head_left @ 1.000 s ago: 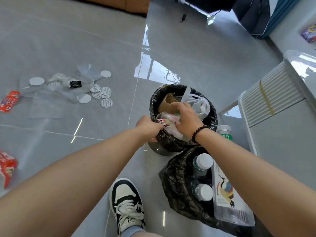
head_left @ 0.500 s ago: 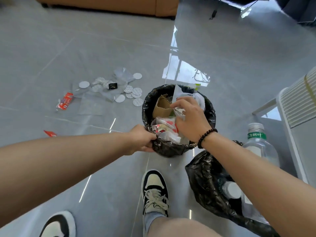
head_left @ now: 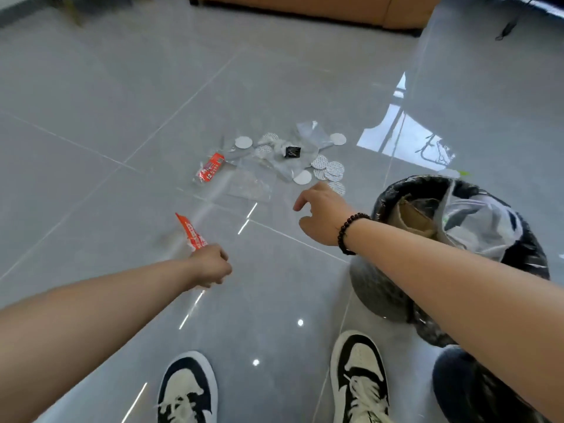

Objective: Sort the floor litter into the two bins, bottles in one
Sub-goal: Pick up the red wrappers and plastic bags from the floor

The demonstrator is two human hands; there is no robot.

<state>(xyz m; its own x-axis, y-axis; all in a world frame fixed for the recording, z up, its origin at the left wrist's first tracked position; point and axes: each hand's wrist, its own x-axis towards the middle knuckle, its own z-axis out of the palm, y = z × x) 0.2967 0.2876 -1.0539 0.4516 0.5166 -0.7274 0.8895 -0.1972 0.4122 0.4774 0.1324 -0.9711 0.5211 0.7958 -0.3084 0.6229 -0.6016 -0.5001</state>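
Both my hands have left the bin (head_left: 396,190): left hand (head_left: 210,265) now pinches a red wrapper (head_left: 190,232), right hand (head_left: 320,215) reaches, fingers loose, toward the white discs (head_left: 328,170).

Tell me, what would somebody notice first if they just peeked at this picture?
Probably the two bare arms stretching out over the shiny grey floor: the left hand grips a torn red wrapper, and the right hand, with a black bead bracelet, reaches with loose fingers towards the litter. That litter, white round discs, clear plastic and another red wrapper, lies just beyond. A stuffed black-lined bin stands at the right.
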